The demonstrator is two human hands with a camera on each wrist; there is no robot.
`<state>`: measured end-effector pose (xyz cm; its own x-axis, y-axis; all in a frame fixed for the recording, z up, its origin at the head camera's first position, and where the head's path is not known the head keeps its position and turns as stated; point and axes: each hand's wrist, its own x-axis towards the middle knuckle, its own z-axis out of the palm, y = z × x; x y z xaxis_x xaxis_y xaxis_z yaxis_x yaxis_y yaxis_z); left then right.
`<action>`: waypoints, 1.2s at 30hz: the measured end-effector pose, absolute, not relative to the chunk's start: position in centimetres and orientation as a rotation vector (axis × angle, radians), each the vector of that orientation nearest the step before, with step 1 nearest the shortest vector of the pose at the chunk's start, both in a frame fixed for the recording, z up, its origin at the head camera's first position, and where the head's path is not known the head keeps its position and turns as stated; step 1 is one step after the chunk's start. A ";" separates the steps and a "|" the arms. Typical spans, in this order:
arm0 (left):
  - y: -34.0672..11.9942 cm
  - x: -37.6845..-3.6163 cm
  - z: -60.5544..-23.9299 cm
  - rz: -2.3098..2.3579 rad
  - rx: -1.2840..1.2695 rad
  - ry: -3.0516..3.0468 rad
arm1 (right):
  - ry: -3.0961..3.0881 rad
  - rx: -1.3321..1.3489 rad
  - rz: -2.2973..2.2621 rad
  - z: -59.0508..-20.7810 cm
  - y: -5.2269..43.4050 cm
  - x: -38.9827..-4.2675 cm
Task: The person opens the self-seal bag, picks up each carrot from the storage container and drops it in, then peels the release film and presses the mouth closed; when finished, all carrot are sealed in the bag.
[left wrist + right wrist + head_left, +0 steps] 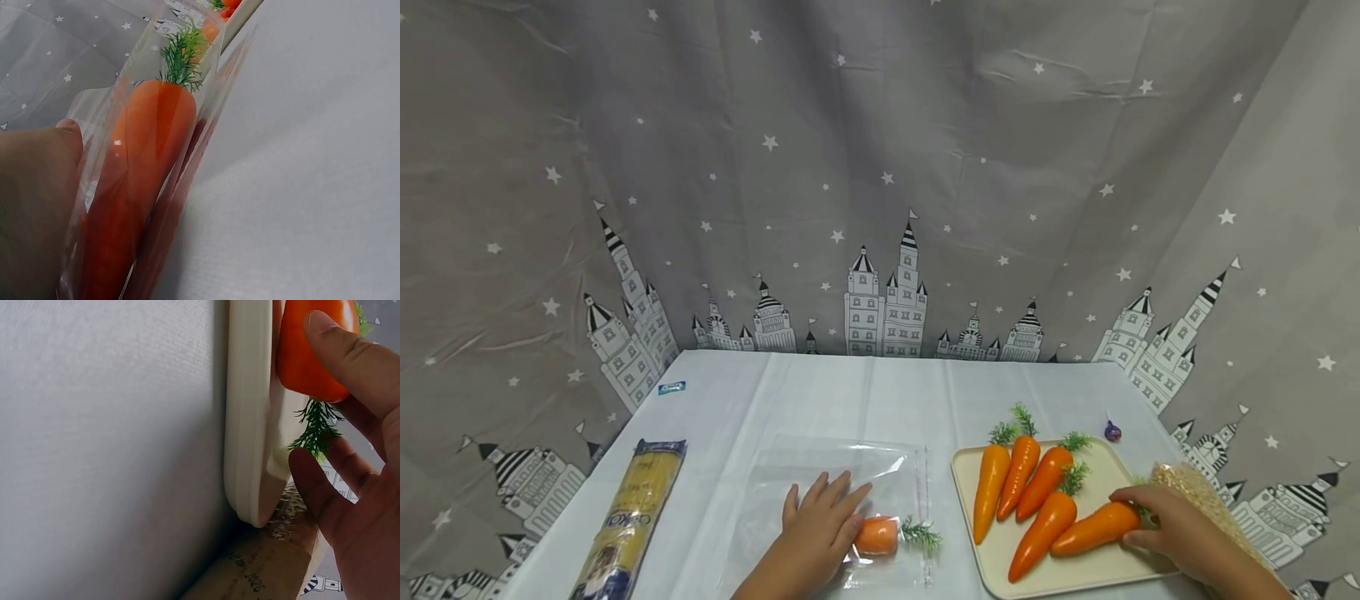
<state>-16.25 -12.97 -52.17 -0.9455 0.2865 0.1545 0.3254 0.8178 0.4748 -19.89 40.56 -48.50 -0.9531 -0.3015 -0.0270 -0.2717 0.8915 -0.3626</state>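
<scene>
Head view: a clear plastic bag (835, 492) is seen lying flat on the white tabletop (820, 400) in the lower middle of the frame, and the left hand (820, 525) is laid on it with fingers straight and spread, pressing it down without gripping. A toy carrot (877, 536) is held inside the bag just right of that hand, its green top pointing right; in the left wrist view the same carrot (140, 181) is shown wrapped in the film beside the thumb (37, 187). At lower right a cream tray (1105, 567) is loaded with five more carrots. The lowest, rightmost carrot (1093, 528) is pinched at its leafy end by the right hand (1172, 525), thumb and fingers curled about it, while it lies on the tray. A mesh-patterned packet (1206, 496) is seen behind that hand, a pack of spaghetti (632, 517) at lower left, and a small purple object (1112, 431) beyond the tray.
</scene>
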 end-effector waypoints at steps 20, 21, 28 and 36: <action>-13.2 -16.4 -52.2 -0.791 -0.495 -2.935 | 3.224 -0.652 -0.583 -48.6 40.1 -18.9; -13.2 -16.4 -52.2 -0.791 -0.495 -2.935 | 3.232 -0.676 -0.600 -48.6 40.0 -19.0; -13.1 -16.3 -52.2 -0.793 -0.494 -2.927 | 3.270 -0.756 -0.685 -48.6 39.0 -19.2; -13.1 -16.4 -52.1 -0.776 -0.481 -2.937 | 3.339 -0.823 -0.738 -48.7 38.0 -19.5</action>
<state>-16.36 -13.08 -52.12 -0.9489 0.2817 0.1422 0.3152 0.8238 0.4713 -19.54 37.99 -48.68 -0.8247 -0.3515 0.4430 -0.5055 0.8094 -0.2988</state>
